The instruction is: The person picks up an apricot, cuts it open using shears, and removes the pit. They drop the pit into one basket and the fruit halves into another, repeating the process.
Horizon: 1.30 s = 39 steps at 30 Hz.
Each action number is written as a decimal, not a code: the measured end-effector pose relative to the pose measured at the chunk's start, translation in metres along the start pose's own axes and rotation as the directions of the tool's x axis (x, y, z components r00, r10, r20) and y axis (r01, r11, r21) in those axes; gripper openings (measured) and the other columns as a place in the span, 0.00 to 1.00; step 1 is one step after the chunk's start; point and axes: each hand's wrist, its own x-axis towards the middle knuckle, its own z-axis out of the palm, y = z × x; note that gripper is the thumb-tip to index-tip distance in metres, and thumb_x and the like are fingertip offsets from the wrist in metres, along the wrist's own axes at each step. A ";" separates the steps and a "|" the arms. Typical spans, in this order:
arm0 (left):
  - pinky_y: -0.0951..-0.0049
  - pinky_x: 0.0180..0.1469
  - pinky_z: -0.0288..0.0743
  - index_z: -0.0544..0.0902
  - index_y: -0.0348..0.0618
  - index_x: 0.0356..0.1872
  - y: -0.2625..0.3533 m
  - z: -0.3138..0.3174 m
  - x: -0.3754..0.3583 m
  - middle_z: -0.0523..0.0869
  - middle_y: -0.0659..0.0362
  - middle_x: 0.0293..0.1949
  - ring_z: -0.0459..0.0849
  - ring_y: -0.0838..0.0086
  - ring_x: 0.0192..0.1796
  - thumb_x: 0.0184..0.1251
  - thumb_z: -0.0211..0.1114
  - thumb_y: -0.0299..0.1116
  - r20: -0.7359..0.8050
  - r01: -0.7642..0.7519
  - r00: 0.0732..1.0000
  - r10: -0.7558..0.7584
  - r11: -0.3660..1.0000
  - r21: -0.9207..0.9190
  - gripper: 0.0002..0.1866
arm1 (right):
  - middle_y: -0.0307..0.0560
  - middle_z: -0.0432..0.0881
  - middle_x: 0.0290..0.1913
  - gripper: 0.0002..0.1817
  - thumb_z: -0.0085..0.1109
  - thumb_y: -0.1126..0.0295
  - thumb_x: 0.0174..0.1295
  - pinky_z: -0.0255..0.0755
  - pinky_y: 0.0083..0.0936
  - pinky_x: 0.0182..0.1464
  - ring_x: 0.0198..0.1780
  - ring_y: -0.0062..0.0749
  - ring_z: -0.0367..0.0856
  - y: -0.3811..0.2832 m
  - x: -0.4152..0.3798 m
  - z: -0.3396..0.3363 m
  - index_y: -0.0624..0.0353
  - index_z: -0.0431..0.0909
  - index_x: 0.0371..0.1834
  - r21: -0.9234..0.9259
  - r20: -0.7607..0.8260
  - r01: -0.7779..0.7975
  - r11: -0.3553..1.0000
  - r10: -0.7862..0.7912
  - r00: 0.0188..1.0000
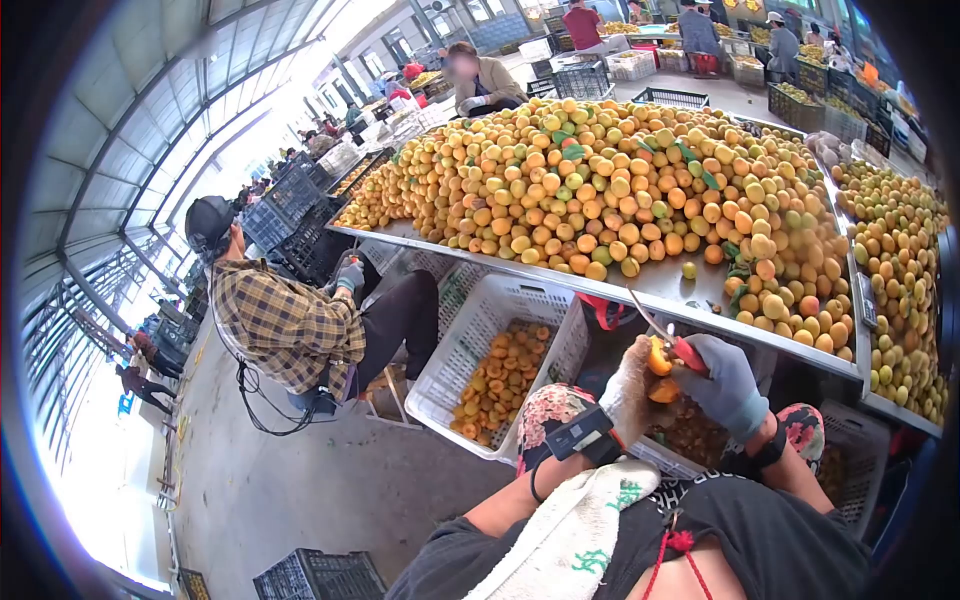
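Note:
My left hand, in a whitish glove, is closed on a cut apricot in front of my lap. My right hand, in a grey glove, grips a knife by its red handle. The thin knife blade points up and left, past the fruit. Another orange apricot piece shows between the two hands, just below the first. Under them, partly hidden by my hands and legs, sits a crate with cut fruit.
A big heap of apricots covers the metal table ahead. Left of my knees stands a white crate holding halved apricots. A person in a checked shirt sits further left. A black crate lies on the floor.

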 end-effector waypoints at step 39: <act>0.74 0.37 0.73 0.80 0.51 0.54 -0.003 0.030 -0.007 0.82 0.65 0.41 0.80 0.76 0.38 0.74 0.56 0.53 -0.123 -0.120 0.978 0.171 0.933 0.340 0.20 | 0.52 0.77 0.33 0.18 0.66 0.73 0.53 0.73 0.30 0.43 0.35 0.32 0.76 0.019 0.000 0.014 0.61 0.75 0.47 0.289 -0.016 -0.099 0.952 0.109 0.994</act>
